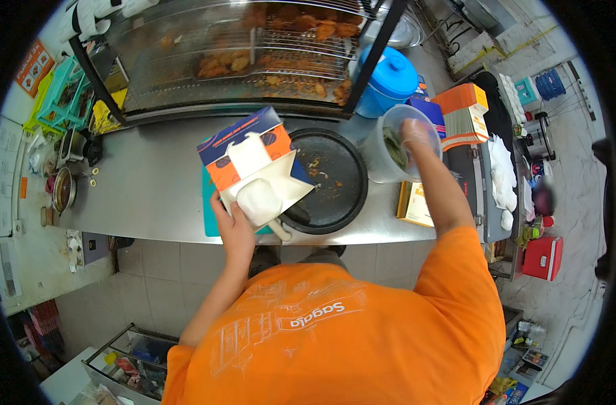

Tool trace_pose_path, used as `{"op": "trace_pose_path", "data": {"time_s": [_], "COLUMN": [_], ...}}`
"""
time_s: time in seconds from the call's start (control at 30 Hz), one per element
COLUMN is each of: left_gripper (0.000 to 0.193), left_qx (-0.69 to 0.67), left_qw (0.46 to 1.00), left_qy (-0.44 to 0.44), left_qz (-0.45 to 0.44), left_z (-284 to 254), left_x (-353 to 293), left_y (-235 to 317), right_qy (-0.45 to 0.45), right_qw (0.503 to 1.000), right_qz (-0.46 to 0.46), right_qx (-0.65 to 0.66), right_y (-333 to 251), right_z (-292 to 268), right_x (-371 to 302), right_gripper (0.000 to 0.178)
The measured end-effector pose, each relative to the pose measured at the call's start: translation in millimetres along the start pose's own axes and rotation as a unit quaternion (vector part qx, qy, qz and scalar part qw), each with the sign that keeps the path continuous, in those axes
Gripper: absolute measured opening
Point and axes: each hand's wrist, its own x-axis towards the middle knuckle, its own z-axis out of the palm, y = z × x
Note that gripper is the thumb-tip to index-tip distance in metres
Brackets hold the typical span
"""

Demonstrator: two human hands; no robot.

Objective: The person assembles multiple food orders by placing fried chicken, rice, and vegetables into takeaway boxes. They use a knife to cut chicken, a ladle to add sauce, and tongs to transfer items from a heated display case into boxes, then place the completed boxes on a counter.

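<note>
My left hand (232, 226) grips the lower left edge of an orange, white and dark blue cardboard takeaway box (220, 169). Its flaps stand open, and a rounded white bundle (259, 197) lies inside. My right hand (417, 133) reaches down into a translucent plastic tub (379, 165); its fingers are hard to make out through the wall. Something green and leafy (394, 145) sits in that tub. Between both hands lies a round black tray (342, 206) with crumbs on it. A cream handle (279, 231) pokes out at the tray's lower left, beside the box.
A glass display cabinet (207, 67) of fried food spans the counter's back. A blue lidded bucket (392, 75) stands behind the tub. Stacked orange cartons (462, 111) and a yellow-white box (417, 208) are at the right. A teal board (209, 212) lies partly under the takeaway box.
</note>
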Motion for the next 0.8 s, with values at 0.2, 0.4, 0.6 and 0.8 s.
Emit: {"op": "trace_pose_path", "data": {"time_s": [0.2, 0.4, 0.6, 0.8], "left_gripper": [0.049, 0.05, 0.058, 0.067], "left_qx": [0.014, 0.029, -0.126, -0.01], "left_qw": [0.998, 0.991, 0.977, 0.998], "left_qy": [-0.053, -0.114, -0.153, -0.004], "left_qz": [0.02, 0.057, -0.072, -0.062], "left_z": [-29.6, -41.9, -73.0, -195.0], "left_x": [45.3, 57.0, 84.9, 149.8], "left_y": [6.6, 12.8, -42.7, -213.4], "right_qy": [0.133, 0.183, 0.071, 0.49], "right_qw": [0.893, 0.789, 0.735, 0.846], "right_qz": [-0.184, -0.576, -0.653, -0.115], "right_qx": [0.389, 0.11, 0.167, 0.176], "right_y": [-101.9, -281.7, -385.5, -292.0], "right_z": [-176.4, -222.3, -178.6, -252.4], "right_x": [-140.3, -233.3, -214.5, 57.3], "right_gripper": [0.012, 0.016, 0.026, 0.036]}}
